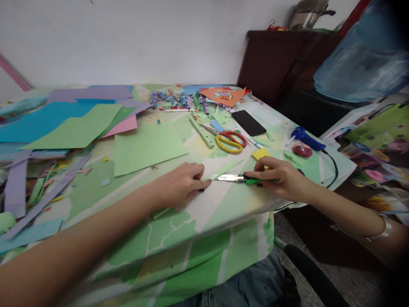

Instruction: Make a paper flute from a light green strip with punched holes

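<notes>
My left hand [182, 184] lies low on the table with its fingers curled and pressed onto a narrow light green paper strip [229, 169]. The strip sticks out past the fingertips to the right. In my right hand [283, 175] is a green-handled utility knife [231, 178], gripped between thumb and fingers. Its long blade is out, pointing left, with the tip close to my left fingertips and beside the strip. Scissors [230, 142] with red and yellow handles lie beyond the knife. A flat sheet of light green paper [148, 147] rests beyond my left hand.
Coloured paper sheets [47, 119] are stacked at the left, with purple strips [47, 196] nearer. A black phone [248, 123], a rolled green paper tube [201, 131] and curled paper pieces [183, 98] lie farther back. A blue glue gun [308, 138] with a cord sits right.
</notes>
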Demonstrator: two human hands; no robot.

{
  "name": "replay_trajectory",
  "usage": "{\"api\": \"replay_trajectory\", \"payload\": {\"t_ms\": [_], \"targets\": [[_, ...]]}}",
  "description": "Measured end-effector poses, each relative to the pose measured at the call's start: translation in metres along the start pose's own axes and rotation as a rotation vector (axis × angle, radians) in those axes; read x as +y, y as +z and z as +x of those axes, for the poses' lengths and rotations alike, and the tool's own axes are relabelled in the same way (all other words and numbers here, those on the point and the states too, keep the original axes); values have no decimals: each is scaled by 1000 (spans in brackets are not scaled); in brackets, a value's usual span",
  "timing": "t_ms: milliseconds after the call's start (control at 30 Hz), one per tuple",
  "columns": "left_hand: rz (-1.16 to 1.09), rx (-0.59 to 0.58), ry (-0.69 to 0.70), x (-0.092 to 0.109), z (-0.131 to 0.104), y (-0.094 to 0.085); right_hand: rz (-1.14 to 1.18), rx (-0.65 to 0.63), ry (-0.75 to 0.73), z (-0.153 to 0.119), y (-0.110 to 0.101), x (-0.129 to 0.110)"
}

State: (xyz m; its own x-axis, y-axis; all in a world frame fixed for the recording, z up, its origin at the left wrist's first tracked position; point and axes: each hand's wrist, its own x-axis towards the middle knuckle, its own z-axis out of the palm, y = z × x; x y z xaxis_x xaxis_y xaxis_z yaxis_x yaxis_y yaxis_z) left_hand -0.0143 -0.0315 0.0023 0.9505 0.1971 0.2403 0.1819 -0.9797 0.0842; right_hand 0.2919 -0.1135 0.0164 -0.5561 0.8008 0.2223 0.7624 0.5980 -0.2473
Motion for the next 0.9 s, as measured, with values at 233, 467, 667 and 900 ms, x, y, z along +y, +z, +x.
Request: {"api": "replay_trajectory", "payload": {"t_ms": [233, 467, 667, 900], "targets": [[143, -69, 13, 7, 3, -12, -29, -4, -14, 2, 1, -4], [-99, -166, -59, 1, -5, -25, -68, -12, -29, 4, 1, -2], [-120, -218, -52, 1, -16, -33, -77, -18, -30, 5, 1, -3], [-37, -142, -132, 7, -51, -30, -51, -20, 1, 6, 1, -4]]}}
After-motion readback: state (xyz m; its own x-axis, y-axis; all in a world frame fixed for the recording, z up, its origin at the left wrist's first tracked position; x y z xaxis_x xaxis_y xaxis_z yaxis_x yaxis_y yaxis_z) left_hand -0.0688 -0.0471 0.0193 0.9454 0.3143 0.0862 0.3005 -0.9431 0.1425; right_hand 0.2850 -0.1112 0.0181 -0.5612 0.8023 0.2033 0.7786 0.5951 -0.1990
